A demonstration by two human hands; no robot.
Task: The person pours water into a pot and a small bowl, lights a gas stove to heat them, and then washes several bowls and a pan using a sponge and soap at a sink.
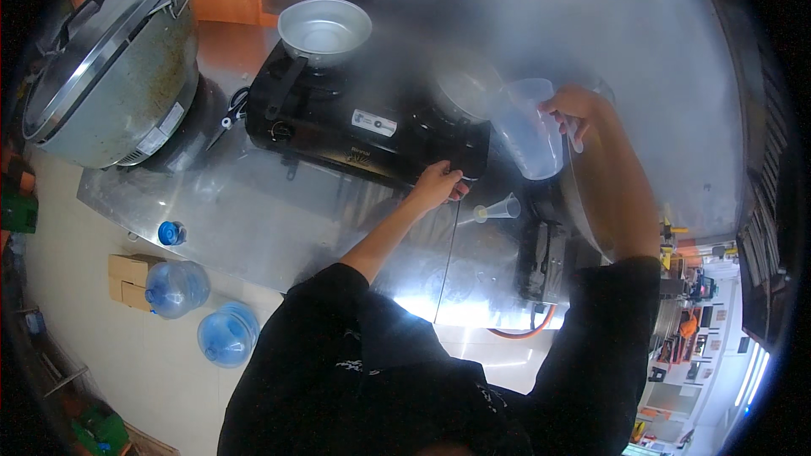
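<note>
With my right hand (574,108) I grip the handle of a translucent plastic jug (528,131), held tilted beside a pan (466,83) on the right burner of a black two-burner gas stove (329,139). Steam blurs the pan and what is in it. My left hand (439,184) is at the stove's front right corner, its fingers curled round the control knob, which they hide. The matching left knob (281,130) shows uncovered. A second, silver pan (324,29) sits on the left burner. Just right of my left hand, a small clear measuring cup (500,209) lies on its side.
A large lidded metal pot (118,76) stands at the far left, with scissors (226,121) beside it. A blue cap (171,232) is on the steel counter (253,228). Large water bottles (228,335) and a cardboard box (127,279) are on the floor.
</note>
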